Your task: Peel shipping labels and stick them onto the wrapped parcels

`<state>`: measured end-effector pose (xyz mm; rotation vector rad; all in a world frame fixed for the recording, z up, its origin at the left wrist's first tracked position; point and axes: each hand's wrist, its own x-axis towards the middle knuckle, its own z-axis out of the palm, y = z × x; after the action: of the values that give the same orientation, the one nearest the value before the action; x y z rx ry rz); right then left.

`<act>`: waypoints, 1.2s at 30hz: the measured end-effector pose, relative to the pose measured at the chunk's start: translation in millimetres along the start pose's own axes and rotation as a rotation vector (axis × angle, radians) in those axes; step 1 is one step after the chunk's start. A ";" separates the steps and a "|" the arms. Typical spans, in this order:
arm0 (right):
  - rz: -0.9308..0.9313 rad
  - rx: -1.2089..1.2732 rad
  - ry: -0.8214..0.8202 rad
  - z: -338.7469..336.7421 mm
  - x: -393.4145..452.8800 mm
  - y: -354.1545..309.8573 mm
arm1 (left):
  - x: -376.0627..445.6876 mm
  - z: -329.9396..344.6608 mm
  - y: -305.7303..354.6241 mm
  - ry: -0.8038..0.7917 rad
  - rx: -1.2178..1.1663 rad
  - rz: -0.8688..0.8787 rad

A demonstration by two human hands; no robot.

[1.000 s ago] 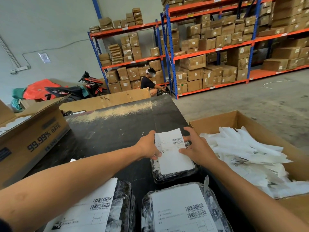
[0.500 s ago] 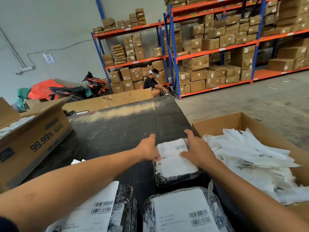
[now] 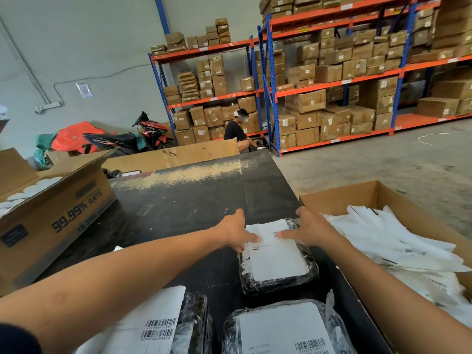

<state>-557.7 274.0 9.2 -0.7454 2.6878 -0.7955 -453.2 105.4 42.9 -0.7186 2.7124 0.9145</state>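
Label's down now! A second ago its far end stood lifted off the wrap between the two hands; here the label (image 3: pixel 277 254) lies flat on the parcel (image 3: pixel 281 274), centre frame, on the black counter (image 3: pixel 194 200). That reads as the stick itself done, with only the smoothing left on this one.

Left hand (image 3: pixel 236 232) presses from the left with fingers spread and flat on the label's far-left edge, not pinching anything. Right hand (image 3: pixel 310 231) mirrors it from the right, fingers open and laid across the far-right corner. Both grips apart, palms down, clamped on nothing.

The label's long axis runs away from the camera, leaning a little toward the left of frame at its far end, in line with the parcel beneath. Its barcode end sits at the far side, under the fingertips; the blank end points toward the bottom of the frame. Crinkled white paper shows along the left edge, whether backing or a fold I can't tell.

Two more labelled parcels, one at lower left (image 3: pixel 153 325) and one at lower centre (image 3: pixel 283 330), sit along the bottom of the frame. The box (image 3: pixel 339 198) of peeled white strips stands at right.
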 end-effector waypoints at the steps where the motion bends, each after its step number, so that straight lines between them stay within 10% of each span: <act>1: -0.012 0.020 0.000 1.3 3.4 -1.0 | 2.4 -0.6 1.2 -0.004 -0.005 -0.010; 36: 0.054 0.176 0.095 30.6 45.3 -0.3 | 42.5 5.5 -15.3 -0.006 -0.255 -0.153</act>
<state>-584.6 236.1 -19.5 -0.6055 2.6629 -1.0621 -482.1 81.8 16.9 -0.9544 2.5189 1.2341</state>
